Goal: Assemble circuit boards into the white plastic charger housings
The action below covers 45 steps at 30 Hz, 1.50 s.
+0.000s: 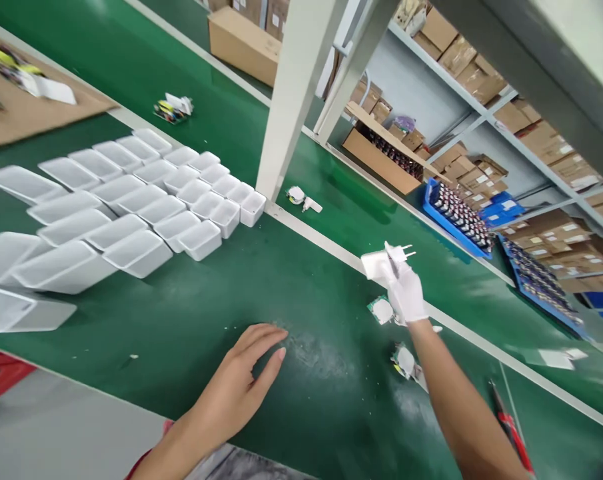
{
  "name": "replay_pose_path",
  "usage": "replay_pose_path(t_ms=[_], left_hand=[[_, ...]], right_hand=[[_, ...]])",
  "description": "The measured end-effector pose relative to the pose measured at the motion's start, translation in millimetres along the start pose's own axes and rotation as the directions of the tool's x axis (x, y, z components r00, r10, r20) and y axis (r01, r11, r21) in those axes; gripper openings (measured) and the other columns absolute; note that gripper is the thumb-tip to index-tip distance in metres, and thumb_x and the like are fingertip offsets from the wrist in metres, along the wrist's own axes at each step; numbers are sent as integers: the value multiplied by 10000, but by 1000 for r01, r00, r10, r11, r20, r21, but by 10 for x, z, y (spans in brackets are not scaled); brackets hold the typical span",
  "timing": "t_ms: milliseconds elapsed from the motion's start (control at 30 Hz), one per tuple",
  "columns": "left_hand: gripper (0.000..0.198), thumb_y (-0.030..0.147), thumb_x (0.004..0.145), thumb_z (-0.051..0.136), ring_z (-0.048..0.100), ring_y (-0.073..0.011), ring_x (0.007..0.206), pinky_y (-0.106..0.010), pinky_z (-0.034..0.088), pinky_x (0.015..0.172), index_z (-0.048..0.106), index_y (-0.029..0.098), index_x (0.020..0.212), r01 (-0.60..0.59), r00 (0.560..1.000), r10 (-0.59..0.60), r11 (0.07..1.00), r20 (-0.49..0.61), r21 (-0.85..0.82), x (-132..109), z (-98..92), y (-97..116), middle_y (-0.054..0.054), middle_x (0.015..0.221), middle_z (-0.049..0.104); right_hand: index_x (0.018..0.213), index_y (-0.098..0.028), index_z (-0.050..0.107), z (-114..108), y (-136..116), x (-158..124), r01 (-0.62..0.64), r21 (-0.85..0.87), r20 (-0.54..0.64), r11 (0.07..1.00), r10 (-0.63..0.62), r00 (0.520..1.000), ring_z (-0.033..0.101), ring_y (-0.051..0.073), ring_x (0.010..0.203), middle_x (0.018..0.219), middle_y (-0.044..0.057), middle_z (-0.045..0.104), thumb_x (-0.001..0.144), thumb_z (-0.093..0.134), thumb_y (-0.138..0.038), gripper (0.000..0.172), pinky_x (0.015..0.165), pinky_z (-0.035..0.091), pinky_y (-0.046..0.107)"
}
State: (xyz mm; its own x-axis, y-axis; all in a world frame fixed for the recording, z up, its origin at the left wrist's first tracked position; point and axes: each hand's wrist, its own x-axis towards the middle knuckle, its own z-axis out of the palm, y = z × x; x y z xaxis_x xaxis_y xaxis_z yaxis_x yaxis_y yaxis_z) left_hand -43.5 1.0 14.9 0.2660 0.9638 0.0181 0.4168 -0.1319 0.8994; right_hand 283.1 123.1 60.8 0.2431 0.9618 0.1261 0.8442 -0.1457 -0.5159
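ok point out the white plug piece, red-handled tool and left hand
White plug piece (374, 265): head view, on its flat body.
Red-handled tool (510, 426): head view, on its red handle.
Left hand (240, 381): head view, back of the hand.

The gloved right hand (406, 297), right of centre, grips a white two-pin plug (374, 265). Lower centre: bare left hand (241, 373), fingers spread from thumb. Left: white open-top housings (144, 257).

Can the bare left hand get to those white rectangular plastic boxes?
Probably yes: the bare left hand is open and holds nothing, and only flat green tabletop shows between it and the nearest white rectangular plastic box.
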Motion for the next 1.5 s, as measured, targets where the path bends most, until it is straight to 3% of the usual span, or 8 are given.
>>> replay_pose_path(t_ms=[167, 333, 500, 600, 767, 1100, 1300, 1500], left_hand=[[277, 370, 918, 547, 615, -318, 1126, -484, 522, 951, 658, 247, 1139, -44, 913, 161, 952, -375, 303, 175, -453, -115, -109, 1152, 681], [462, 376, 923, 505, 482, -469, 1201, -601, 418, 886, 530, 222, 1358, 230, 846, 127, 789, -517, 570, 364, -840, -243, -203, 1292, 563], [467, 356, 945, 449, 460, -496, 1146, -575, 400, 791, 531, 160, 1361, 311, 859, 88, 694, -505, 649, 535, -948, -324, -239, 1224, 569], [412, 349, 949, 432, 451, -507, 1097, -570, 393, 742, 635, 129, 1232, 333, 857, 98, 643, -505, 690, 627, -965, -327, -250, 1157, 586], [278, 249, 926, 484, 483, -466, 1074, -595, 422, 765, 735, 164, 1008, 325, 850, 109, 662, -516, 675, 666, -1008, -241, -230, 1138, 575], [96, 228, 952, 484, 549, -355, 1249, -394, 596, 736, 562, 197, 905, -83, 975, 159, 911, -157, 405, 252, -492, -108, -154, 1500, 396], [758, 260, 887, 588, 639, -299, 1156, -318, 605, 645, 168, 322, 1514, -30, 999, 32, 985, -5, 171, 195, -427, -127, -156, 1542, 373], [818, 465, 738, 764, 635, -358, 1100, -469, 593, 803, 400, 211, 1425, 78, 986, -24, 942, -165, 327, 236, -90, 15, -178, 1307, 544]], right_hand=[[1364, -38, 525, -11, 381, 824, -89, -214, -62, 973, 77, 995, 616, 335, 1136, 1250, 231, 640, 827, 526, -275, 586, 986, 460, 446], [1280, 4, 586, -158, 519, 912, -149, -313, -116, 938, 117, 986, 615, 390, 1092, 1191, 295, 636, 750, 663, -365, 651, 914, 487, 471], [1440, -96, 431, -153, 47, 797, 3, -385, -245, 923, -105, 964, 534, 360, 1195, 1284, 226, 581, 854, 554, -501, 723, 1006, 426, 512], [1470, -151, 385, 194, -411, 863, 310, -489, 24, 815, -343, 939, 448, 316, 1318, 1349, 163, 570, 922, 472, -485, 647, 1153, 231, 549], [1436, -122, 435, 908, -866, 1077, 356, -476, 224, 804, -281, 933, 189, 384, 1466, 1436, 195, 496, 881, 553, -511, 689, 1140, 61, 648], [1175, -155, 621, 941, -659, 1249, 54, -220, 299, 974, 14, 954, 642, 240, 1056, 1153, 107, 676, 889, 640, -374, 361, 953, 480, 444], [1196, -58, 626, 607, -485, 970, -102, 138, 293, 985, 58, 954, 681, 282, 1015, 1081, 129, 725, 682, 794, -340, 610, 920, 524, 399], [1296, -113, 573, 244, -490, 406, -116, 472, 295, 874, -32, 955, 601, 311, 1204, 1325, 161, 619, 617, 786, -555, 838, 960, 533, 422]])
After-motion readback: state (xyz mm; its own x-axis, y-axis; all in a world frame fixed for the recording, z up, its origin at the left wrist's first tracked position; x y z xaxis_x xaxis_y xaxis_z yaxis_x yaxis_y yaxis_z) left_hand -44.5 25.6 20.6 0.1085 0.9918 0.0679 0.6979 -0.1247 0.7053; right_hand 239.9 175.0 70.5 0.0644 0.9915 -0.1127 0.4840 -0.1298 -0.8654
